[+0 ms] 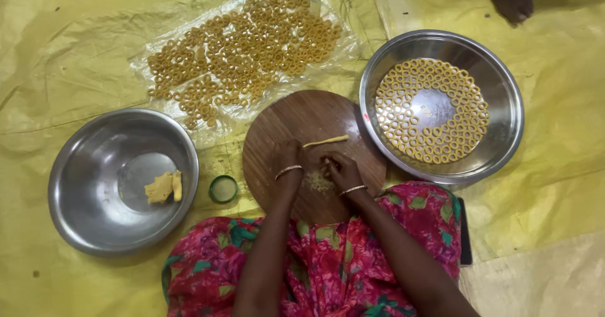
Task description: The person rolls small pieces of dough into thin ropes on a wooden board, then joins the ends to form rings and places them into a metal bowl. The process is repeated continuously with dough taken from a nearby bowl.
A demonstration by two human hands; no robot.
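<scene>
A round wooden board (296,118) lies on the yellow sheet in front of me. My left hand (287,161) rests on it, fingers curled near the end of a thin rolled strip of yellow dough (326,141). My right hand (341,171) is beside it, fingers pinched together over a small pile of dough crumbs (317,181). Whether the fingers grip a bit of dough is hard to tell. Both wrists wear bangles.
A steel bowl (82,184) at left holds lumps of dough (164,187). A green ring lid (223,189) lies beside it. A steel plate (504,103) at right holds dough rings; more rings (246,46) lie on clear plastic behind. Another person's foot (510,0) shows at top right.
</scene>
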